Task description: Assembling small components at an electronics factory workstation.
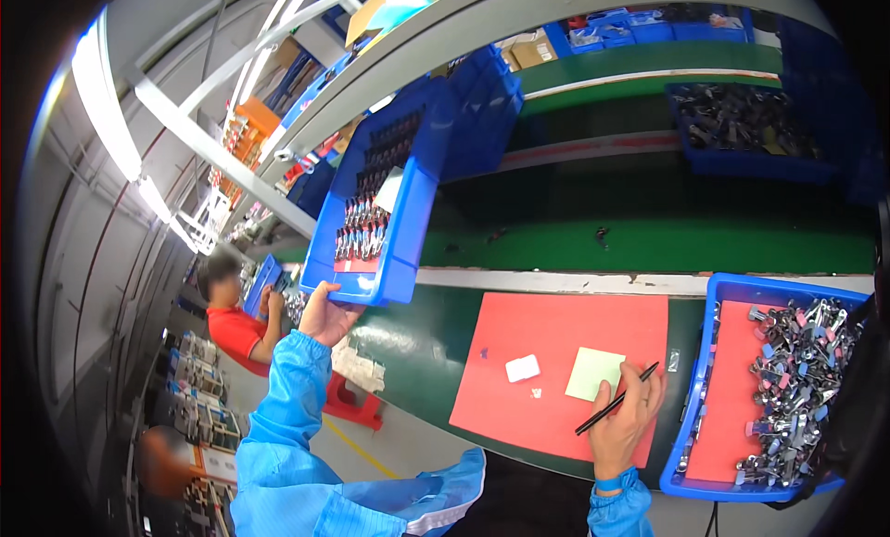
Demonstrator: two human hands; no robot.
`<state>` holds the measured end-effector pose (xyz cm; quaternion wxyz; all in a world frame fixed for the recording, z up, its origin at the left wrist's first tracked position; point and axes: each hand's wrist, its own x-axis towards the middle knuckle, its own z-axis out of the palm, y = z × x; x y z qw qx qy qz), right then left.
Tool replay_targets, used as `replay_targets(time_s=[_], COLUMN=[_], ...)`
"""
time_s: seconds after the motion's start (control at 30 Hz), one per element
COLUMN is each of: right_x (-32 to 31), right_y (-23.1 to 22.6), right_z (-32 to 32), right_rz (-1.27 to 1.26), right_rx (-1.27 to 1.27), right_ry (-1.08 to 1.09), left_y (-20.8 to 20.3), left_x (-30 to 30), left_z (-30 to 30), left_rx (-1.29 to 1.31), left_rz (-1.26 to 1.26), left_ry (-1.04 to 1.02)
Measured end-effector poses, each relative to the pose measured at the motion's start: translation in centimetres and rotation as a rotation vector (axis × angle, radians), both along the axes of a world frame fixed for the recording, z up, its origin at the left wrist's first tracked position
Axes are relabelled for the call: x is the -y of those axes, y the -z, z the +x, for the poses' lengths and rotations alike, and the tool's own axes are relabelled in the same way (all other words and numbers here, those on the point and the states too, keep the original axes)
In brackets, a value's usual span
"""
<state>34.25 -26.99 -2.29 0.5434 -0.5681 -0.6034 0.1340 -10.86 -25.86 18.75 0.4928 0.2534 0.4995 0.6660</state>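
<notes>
My left hand (pixel 329 316) grips the near end of a blue plastic bin (pixel 400 275), which is tilted and raised at the left of the bench. Rows of small dark and silver clip-like parts (pixel 362 240) lie in it, with a pale paper slip (pixel 389 190) among them. In my right hand (pixel 630 421) a black pen (pixel 591 424) is held between the fingers. That hand rests beside a pale green sticky-note pad (pixel 591 372) on a red mat (pixel 505 324). A small white block (pixel 522 368) also lies on the mat.
At the right, a blue bin (pixel 712 351) holds a heap of metal clip-like parts (pixel 802 379). Another filled bin (pixel 746 161) stands beyond the white rail (pixel 584 284) on the green surface. A shelf edge (pixel 519 22) runs overhead. A person in red (pixel 239 328) works at far left.
</notes>
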Motion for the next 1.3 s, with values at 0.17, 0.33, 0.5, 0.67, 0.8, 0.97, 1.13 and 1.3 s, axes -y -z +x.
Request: replay_targets(time_s=[0.17,0.33,0.5,0.67,0.8,0.97,1.13,1.3], right_x=[2.6,-5.9,-15.6,-19.4,-20.5,-20.8,-20.6,-20.4], right_y=[1.9,-0.1,-1.0,-1.7,-1.6,-1.4,-1.8,-1.7], right_z=[-0.5,-6.5,-15.6,-19.4,-20.6,-21.4,-21.3,-21.5], right_rz=[-0.026,-0.102,-0.133,-0.186,-0.197,-0.205,-0.225,-0.248], right_rx=[-0.024,-0.038,-0.034,0.008,0.033,0.063,0.098,0.119], right_ry=[0.005,-0.053,-0.074,-0.068,-0.057,-0.045,-0.035,-0.016], left_y=[-0.6,-4.6,-5.8,-4.7,-5.3,-6.3,-9.6,-10.4], left_x=[-3.7,-18.2,-33.2,-41.0,-44.4,-47.6,-49.0,-51.5], left_z=[-3.1,-11.4,-23.8,-28.9,-29.1,-33.7,-36.5,-37.2], left_rx=[0.061,-0.007,0.190,0.061,-0.211,-0.345,-0.373,-0.412], left_rz=[-0.016,0.042,-0.132,0.003,0.115,0.014,-0.031,0.041], left_ry=[0.072,-0.023,-0.062,-0.091,-0.346,-0.360,-0.287,-0.213])
